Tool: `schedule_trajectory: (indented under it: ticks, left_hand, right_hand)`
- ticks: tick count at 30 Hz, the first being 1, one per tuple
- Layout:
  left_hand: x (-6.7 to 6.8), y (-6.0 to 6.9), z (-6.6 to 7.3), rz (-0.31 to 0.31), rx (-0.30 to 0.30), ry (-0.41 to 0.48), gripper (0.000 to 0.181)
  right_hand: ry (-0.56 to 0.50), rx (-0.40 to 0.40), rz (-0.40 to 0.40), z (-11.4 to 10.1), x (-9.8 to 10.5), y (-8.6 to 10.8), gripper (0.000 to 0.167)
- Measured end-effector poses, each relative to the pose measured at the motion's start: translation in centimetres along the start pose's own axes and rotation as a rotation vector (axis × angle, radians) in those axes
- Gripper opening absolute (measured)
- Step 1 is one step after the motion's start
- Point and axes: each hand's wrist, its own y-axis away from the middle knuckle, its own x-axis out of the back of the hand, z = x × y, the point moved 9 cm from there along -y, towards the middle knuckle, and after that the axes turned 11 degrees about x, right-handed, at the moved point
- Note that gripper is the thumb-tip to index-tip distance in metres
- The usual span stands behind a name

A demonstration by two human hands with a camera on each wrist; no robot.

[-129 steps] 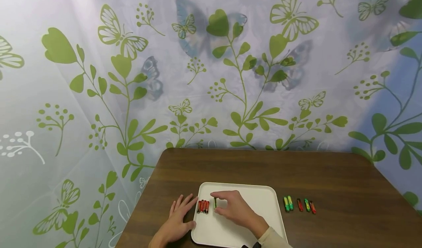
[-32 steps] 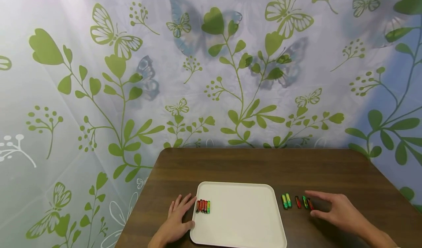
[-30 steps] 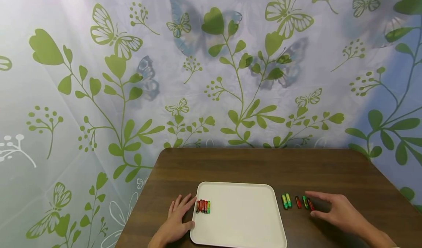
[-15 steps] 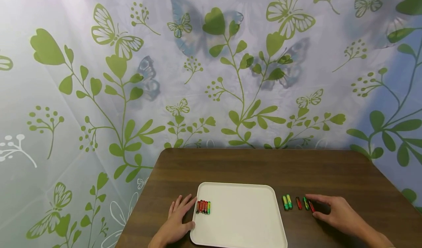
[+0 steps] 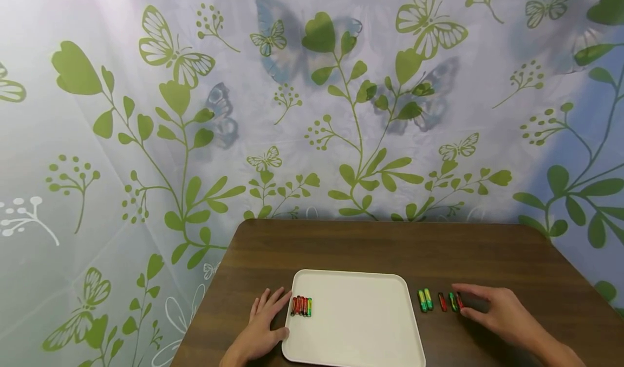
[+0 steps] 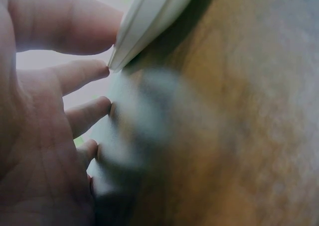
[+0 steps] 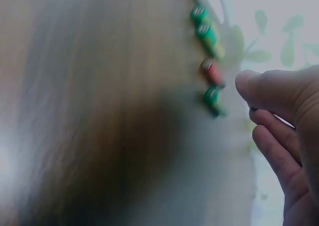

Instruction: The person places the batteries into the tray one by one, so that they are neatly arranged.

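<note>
At the left edge of a white tray (image 5: 356,323) my left hand (image 5: 260,323) rests with fingers spread; in the left wrist view its thumb (image 6: 75,24) is against the tray rim (image 6: 149,22). Inside the tray, by that edge, several small red batteries (image 5: 299,306) and one green battery (image 5: 309,307) lie in a row. Right of the tray, my right hand (image 5: 507,313) pinches a red battery (image 5: 460,301) between thumb and index finger, mostly hidden by the thumb in the right wrist view. Just left of it lies a green-yellow battery (image 5: 453,302).
Two green-yellow batteries (image 5: 425,300) lie side by side near the tray's right edge, with a red battery (image 5: 442,302) a little farther right. The brown wooden table (image 5: 380,245) meets a leaf-and-butterfly printed curtain (image 5: 292,139) behind.
My right hand earlier placed a green battery in the tray's row, then moved right to the loose batteries. It has closed on the rightmost red one and shifted it slightly. My left hand stays put.
</note>
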Motion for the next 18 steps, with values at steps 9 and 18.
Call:
schedule_trajectory:
  ticks: [9, 18]
  left_hand:
    - [0.0, 0.0, 0.0, -0.008, 0.006, 0.003, 0.085]
    - [0.0, 0.0, 0.1, -0.015, 0.009, 0.015, 0.085]
  right_hand:
    - [-0.084, 0.116, 0.012, -3.7, 0.0, -3.3, 0.056]
    - [-0.241, 0.108, -0.01, -6.4, -1.7, -6.2, 0.052]
